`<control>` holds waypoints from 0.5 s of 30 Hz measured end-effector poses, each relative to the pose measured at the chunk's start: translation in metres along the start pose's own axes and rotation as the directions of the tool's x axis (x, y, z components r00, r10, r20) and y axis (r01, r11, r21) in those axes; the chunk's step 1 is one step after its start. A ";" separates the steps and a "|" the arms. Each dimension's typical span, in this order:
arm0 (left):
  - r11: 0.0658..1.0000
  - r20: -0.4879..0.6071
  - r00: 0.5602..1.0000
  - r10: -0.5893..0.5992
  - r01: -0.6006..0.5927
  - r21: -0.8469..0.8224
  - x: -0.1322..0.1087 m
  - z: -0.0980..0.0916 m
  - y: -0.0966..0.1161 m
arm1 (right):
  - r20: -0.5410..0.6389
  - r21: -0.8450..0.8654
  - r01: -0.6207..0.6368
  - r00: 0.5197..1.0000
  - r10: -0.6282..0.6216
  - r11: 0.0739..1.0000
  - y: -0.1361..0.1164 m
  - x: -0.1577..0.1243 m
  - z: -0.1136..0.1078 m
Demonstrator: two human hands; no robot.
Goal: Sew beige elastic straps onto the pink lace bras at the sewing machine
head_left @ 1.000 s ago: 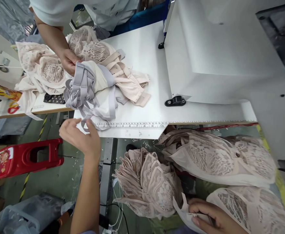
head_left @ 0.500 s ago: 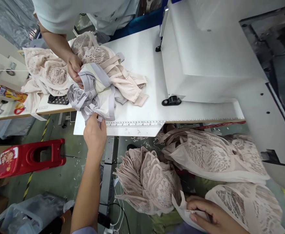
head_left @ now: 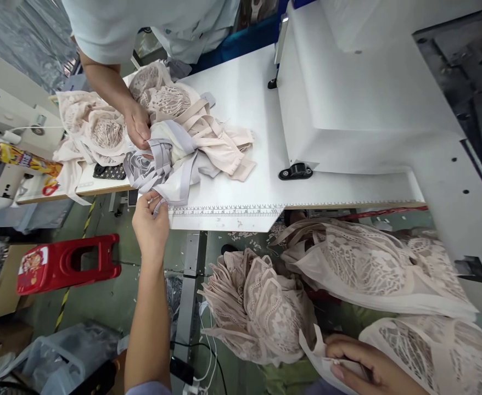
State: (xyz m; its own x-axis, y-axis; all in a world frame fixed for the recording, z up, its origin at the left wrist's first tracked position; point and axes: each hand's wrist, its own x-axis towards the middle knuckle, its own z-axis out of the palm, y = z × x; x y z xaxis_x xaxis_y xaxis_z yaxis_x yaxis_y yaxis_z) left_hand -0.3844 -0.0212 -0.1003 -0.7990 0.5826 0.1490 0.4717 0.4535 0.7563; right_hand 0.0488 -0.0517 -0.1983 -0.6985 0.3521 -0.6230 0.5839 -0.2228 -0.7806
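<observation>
We are in a garment workshop: beyond our left hand (head_left: 152,224), a white ruler-marked tabletop (head_left: 249,88) bears pale pink lace bras (head_left: 169,100); to the hand's right stands a bulky white machine (head_left: 373,99), probably for sewing, partly cut off.

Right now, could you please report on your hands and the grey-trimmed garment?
Left hand pinching grey-trimmed garment. Right hand gripping pale fabric. Co-worker's hand at garment's far side.

Grey bundle (head_left: 161,163) is a crumpled mess of looped bands and paler panels, heaped by the front left corner of the white table (head_left: 233,193). Pale strip (head_left: 318,355) is lower down, forked end poking up, rest maybe folded, mostly hidden tbh.
</observation>
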 end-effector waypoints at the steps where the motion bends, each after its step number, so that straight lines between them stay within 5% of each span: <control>1: 0.993 0.035 0.998 -0.043 0.046 -0.106 -0.002 -0.002 0.002 | -0.006 0.001 -0.002 1.000 0.002 1.000 -0.001 0.000 -0.001; 5: 0.846 0.203 0.970 -0.134 0.219 -0.487 -0.004 -0.006 0.008 | -0.006 0.018 0.010 1.000 -0.010 1.000 -0.006 -0.001 -0.002; 9: 0.724 0.346 0.924 -0.162 0.350 -0.594 -0.006 -0.010 0.009 | -0.001 0.024 0.018 1.000 -0.018 1.000 -0.009 -0.004 -0.003; 12: 0.745 0.373 0.915 -0.154 0.356 -0.565 -0.013 -0.014 0.009 | 0.020 0.006 0.027 0.999 -0.027 1.000 -0.007 -0.006 -0.003; 15: 0.871 0.299 0.949 -0.096 0.226 -0.436 -0.024 -0.016 0.009 | 0.021 -0.001 0.027 0.999 -0.027 1.000 -0.004 -0.007 -0.002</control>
State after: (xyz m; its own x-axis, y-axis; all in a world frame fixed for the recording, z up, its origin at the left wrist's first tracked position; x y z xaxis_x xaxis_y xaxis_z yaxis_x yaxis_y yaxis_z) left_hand -0.3667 -0.0424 -0.0867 -0.6922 0.7114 -0.1218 0.0680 0.2324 0.9702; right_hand 0.0526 -0.0516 -0.1906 -0.7227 0.3389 -0.6023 0.5652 -0.2118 -0.7973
